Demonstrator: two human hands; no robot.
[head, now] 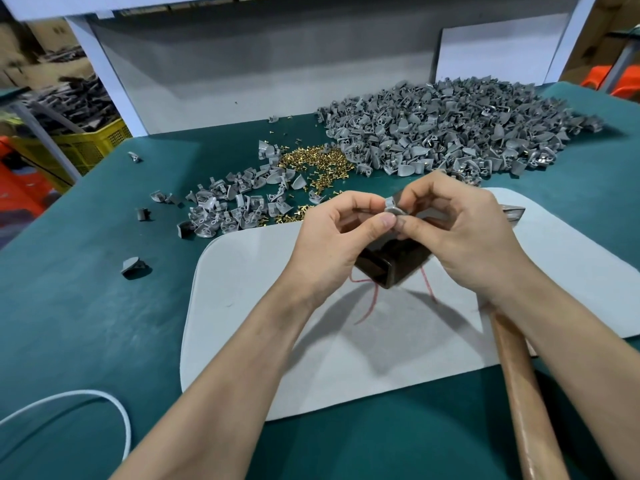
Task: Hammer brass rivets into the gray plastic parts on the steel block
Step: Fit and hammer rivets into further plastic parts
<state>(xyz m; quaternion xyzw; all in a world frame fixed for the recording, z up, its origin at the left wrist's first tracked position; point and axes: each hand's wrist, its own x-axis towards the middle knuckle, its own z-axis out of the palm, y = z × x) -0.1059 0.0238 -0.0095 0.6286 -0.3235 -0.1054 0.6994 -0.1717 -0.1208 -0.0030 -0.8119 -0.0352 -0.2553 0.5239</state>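
My left hand [332, 233]: I see its thumb and first finger curled in, pinching one gray part [393, 207].
My right hand [460, 233]: its fingertips are curled too and pinch the same gray part from the other side.
Gray part: it is up in the air between my two hands, just above the steel block [391, 265]. I cannot tell if a rivet is in it.
Steel block: it is dark and sits on the gray mat [259, 306], partly hidden behind my hands.
Hammer [523, 393]: its wooden handle lies under my right arm, and no hand holds it.
Brass rivets [318, 161]: a small shiny heap on the green table [86, 306], past the mat.
Big pile of gray parts [450, 129]: far side of the table, on the right.
Small pile of gray parts [235, 206]: left of the rivets, near the mat's edge.
White cable [104, 403]: it curls at the near left of the table.
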